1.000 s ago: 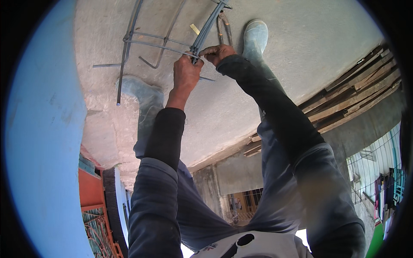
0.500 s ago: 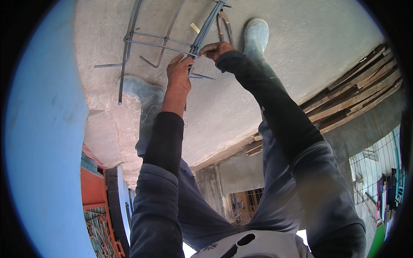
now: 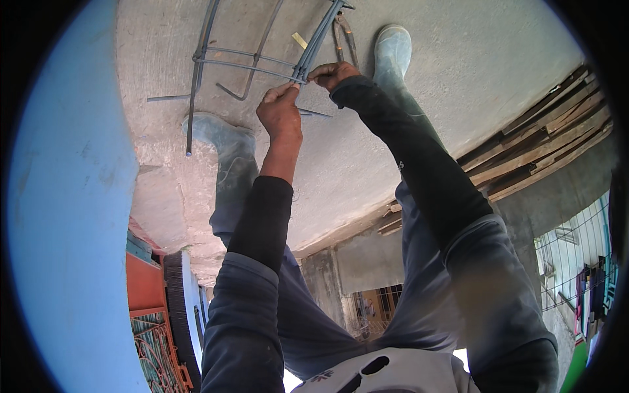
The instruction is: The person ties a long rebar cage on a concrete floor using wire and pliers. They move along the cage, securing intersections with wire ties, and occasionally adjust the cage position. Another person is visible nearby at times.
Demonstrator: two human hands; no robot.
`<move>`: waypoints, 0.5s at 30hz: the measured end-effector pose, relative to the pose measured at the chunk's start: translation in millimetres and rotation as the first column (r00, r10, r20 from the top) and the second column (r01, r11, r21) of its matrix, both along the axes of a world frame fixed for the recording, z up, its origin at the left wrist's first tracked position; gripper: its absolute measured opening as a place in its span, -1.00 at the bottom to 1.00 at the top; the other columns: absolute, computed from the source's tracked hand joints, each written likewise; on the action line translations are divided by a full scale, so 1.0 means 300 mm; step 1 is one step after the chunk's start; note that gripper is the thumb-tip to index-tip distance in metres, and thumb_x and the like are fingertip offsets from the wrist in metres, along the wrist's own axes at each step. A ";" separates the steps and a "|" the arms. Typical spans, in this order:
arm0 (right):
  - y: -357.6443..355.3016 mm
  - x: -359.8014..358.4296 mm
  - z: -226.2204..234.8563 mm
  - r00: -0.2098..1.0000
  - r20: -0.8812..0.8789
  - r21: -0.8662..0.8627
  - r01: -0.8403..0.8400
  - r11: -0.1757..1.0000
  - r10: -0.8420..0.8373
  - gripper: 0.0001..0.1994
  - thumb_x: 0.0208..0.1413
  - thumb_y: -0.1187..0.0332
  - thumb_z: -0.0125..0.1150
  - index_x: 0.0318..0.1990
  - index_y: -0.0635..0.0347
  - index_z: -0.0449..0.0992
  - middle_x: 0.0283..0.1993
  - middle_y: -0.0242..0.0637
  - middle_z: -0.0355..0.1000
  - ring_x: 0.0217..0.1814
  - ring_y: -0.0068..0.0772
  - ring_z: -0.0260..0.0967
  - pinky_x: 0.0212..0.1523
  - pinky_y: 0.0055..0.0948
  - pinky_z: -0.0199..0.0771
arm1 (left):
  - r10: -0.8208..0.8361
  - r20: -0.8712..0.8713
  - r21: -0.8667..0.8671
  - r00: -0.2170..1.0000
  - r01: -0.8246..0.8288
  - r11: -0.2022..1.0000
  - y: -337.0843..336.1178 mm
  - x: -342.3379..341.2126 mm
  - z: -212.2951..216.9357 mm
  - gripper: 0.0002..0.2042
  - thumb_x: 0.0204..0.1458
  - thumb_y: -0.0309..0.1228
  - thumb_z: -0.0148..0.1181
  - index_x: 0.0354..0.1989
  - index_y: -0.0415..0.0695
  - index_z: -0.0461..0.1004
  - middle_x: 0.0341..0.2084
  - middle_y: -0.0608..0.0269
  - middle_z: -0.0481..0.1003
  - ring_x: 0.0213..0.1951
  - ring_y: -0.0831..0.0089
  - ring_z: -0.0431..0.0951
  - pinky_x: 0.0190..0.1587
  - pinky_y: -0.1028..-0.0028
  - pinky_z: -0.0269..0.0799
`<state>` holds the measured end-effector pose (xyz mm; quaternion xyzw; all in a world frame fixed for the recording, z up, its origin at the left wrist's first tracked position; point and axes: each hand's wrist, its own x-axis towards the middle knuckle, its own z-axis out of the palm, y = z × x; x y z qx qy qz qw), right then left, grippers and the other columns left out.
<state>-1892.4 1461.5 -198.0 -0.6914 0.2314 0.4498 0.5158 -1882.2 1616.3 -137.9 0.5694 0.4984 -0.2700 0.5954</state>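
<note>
A cage of grey steel reinforcing bars (image 3: pixel 318 40) lies at the top of the view, with thin cross bars meeting a bundle of long bars. My left hand (image 3: pixel 280 112) is closed, its fingertips pinched at the lower end of that crossing. Just to the right, my right hand (image 3: pixel 333 74) is also closed in a pinch against the same joint. Whatever sits between the fingertips is too small to make out. Beyond my right hand, a pair of pincers (image 3: pixel 345 40) with orange marks rests on the concrete.
My rubber boots (image 3: pixel 392 51) stand on either side of the cage on the concrete floor (image 3: pixel 472 72). A bent bar end (image 3: pixel 230 93) and a long bar (image 3: pixel 190 124) stick out near the left boot. Stacked timber boards (image 3: pixel 544 141) lie to the right; a blue wall (image 3: pixel 65 196) rises at left.
My left hand has shifted right and turned, its fingertips coming closer to my right hand at the bar joint. My right hand has barely moved.
</note>
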 end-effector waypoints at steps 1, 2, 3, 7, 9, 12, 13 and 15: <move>0.003 0.007 0.015 0.999 -0.032 -0.029 -0.030 0.999 0.029 -0.81 0.10 0.40 0.16 -0.16 0.06 0.64 -0.28 -0.34 0.59 -0.33 -0.49 0.47 -0.20 -0.50 0.46 | -0.028 0.027 0.040 0.999 0.027 0.999 -0.010 -0.003 0.013 -0.85 -0.06 -0.65 0.25 -0.28 -0.41 0.53 -0.34 0.11 0.55 -0.25 0.47 0.52 -0.12 0.57 0.38; 0.007 0.013 0.031 0.996 -0.065 -0.058 -0.061 0.996 0.057 -0.82 0.12 0.39 0.20 -0.15 0.03 0.65 -0.25 -0.38 0.60 -0.24 -0.53 0.48 -0.10 -0.53 0.44 | -0.058 0.053 0.080 0.997 0.054 0.995 -0.021 -0.003 0.026 -0.87 -0.07 -0.64 0.25 -0.31 -0.40 0.54 -0.36 0.12 0.56 -0.26 0.48 0.52 -0.13 0.58 0.37; 0.012 0.019 0.046 0.997 -0.062 -0.059 -0.050 0.997 0.047 -0.83 0.12 0.39 0.20 -0.15 0.04 0.65 -0.25 -0.39 0.60 -0.24 -0.53 0.48 -0.10 -0.53 0.44 | -0.142 0.084 0.132 0.986 0.131 0.983 -0.030 -0.009 0.029 -0.87 -0.07 -0.64 0.25 -0.31 -0.39 0.54 -0.36 0.12 0.56 -0.27 0.48 0.51 -0.13 0.58 0.37; 0.012 0.029 0.057 0.992 -0.126 -0.040 0.000 0.999 -0.005 -0.83 0.12 0.39 0.20 -0.16 0.04 0.65 -0.26 -0.40 0.60 -0.26 -0.56 0.46 -0.12 -0.54 0.43 | -0.306 0.184 0.245 0.934 0.258 0.935 -0.037 -0.033 0.013 -0.87 -0.09 -0.63 0.25 -0.33 -0.38 0.54 -0.40 0.14 0.56 -0.33 0.49 0.51 -0.15 0.56 0.38; 0.011 0.036 0.057 0.990 -0.144 -0.023 -0.002 1.000 -0.001 -0.83 0.12 0.39 0.20 -0.15 0.04 0.65 -0.27 -0.41 0.60 -0.27 -0.57 0.46 -0.13 -0.55 0.43 | -0.295 0.188 0.225 0.937 0.251 0.941 -0.032 -0.038 0.002 -0.86 -0.08 -0.63 0.25 -0.32 -0.38 0.54 -0.40 0.14 0.56 -0.32 0.49 0.52 -0.15 0.56 0.38; -0.001 0.024 0.032 0.998 -0.059 -0.004 -0.017 1.000 0.017 -0.81 0.11 0.39 0.18 -0.16 0.04 0.65 -0.28 -0.38 0.59 -0.36 -0.54 0.45 -0.23 -0.52 0.46 | -0.277 0.167 0.140 0.946 0.255 0.957 -0.015 -0.041 -0.015 -0.81 -0.07 -0.65 0.22 -0.24 -0.38 0.51 -0.33 0.13 0.55 -0.27 0.47 0.52 -0.13 0.55 0.39; 0.001 0.016 0.010 1.000 -0.016 0.011 -0.001 1.000 0.001 -0.80 0.09 0.39 0.15 -0.17 0.05 0.65 -0.30 -0.34 0.58 -0.43 -0.51 0.44 -0.32 -0.49 0.49 | -0.273 0.181 0.106 0.945 0.257 0.961 -0.008 -0.041 -0.020 -0.79 -0.07 -0.66 0.20 -0.21 -0.39 0.50 -0.29 0.12 0.54 -0.25 0.46 0.52 -0.12 0.54 0.40; -0.007 -0.002 -0.024 1.000 0.016 0.017 0.005 1.000 -0.006 -0.79 0.08 0.39 0.13 -0.18 0.05 0.65 -0.33 -0.31 0.57 -0.53 -0.49 0.43 -0.43 -0.47 0.51 | -0.169 0.107 0.010 0.980 0.169 0.986 0.018 -0.025 -0.041 -0.76 -0.05 -0.66 0.17 -0.15 -0.39 0.47 -0.23 0.09 0.52 -0.21 0.43 0.52 -0.09 0.51 0.41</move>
